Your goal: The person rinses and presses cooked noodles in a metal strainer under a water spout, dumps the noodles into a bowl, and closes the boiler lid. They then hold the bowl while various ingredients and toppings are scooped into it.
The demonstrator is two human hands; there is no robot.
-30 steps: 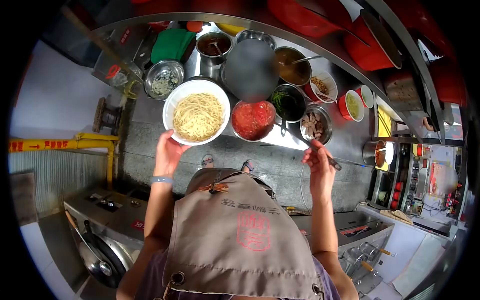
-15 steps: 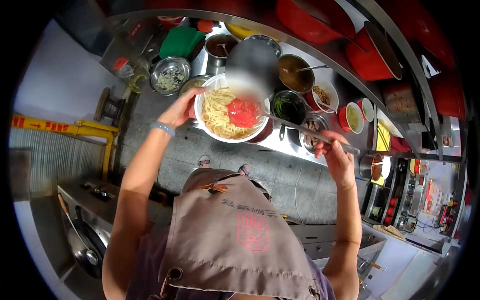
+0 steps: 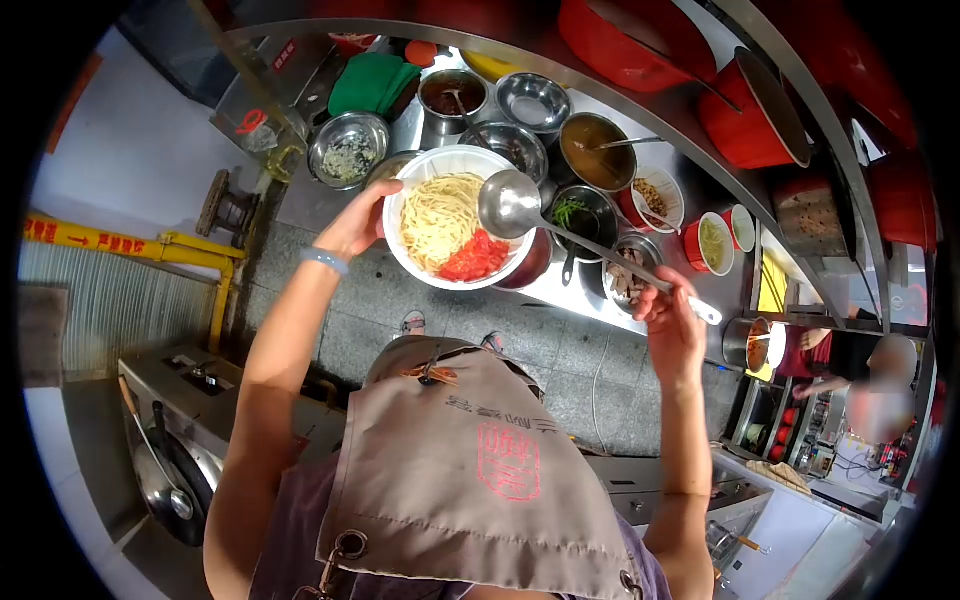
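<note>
My left hand [image 3: 359, 222] grips the left rim of a white bowl [image 3: 399, 256], held up in front of the counter. Pale noodles [image 3: 436, 212] fill much of it, with a chunky red sauce [image 3: 474, 259] on their lower right side. My right hand [image 3: 672, 322] is closed around the handle of a metal ladle [image 3: 512, 203]. The ladle's round cup hangs over the bowl's right side, its back facing me. Below the ladle handle sits a metal bowl of sliced meat [image 3: 630, 278], nearest to my right hand.
Along the counter stand a pan of greens [image 3: 572, 214], a pot of brown broth [image 3: 597, 150], a dark sauce pot [image 3: 452, 96] and a bowl of chopped pieces [image 3: 349, 150]. A shelf edge [image 3: 640, 118] with red bowls overhangs them. Another person [image 3: 880, 400] is at far right.
The ladle's cup now shows plainly over the bowl, where a dark blur was. The red sauce sits lower among the noodles. A person has appeared at far right.
</note>
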